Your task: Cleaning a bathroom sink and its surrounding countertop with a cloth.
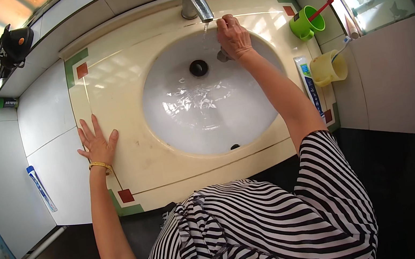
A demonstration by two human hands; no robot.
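Observation:
My left hand [96, 142] lies on the cream countertop [122, 105] at its left side, fingers spread. Over the far right part of the white washbasin [156, 78], my right hand [234, 37] is closed, its fingers curled beside the water stream. A small greyish thing [223, 55] shows just under that hand; I cannot tell what it is or whether the fingers hold it. A thin stream of water runs from the chrome faucet [194, 1], left of the right hand. Rippling water covers the basin floor around the dark drain hole [198, 68].
At the right stand a green cup [305, 23] with a red-handled item and a yellow cup [329, 68] with a toothbrush [341, 47]. A toothpaste box or tube [309, 85] lies beside them. A blue-and-white toothbrush pack [41, 188] is at left, below a black object [15, 46].

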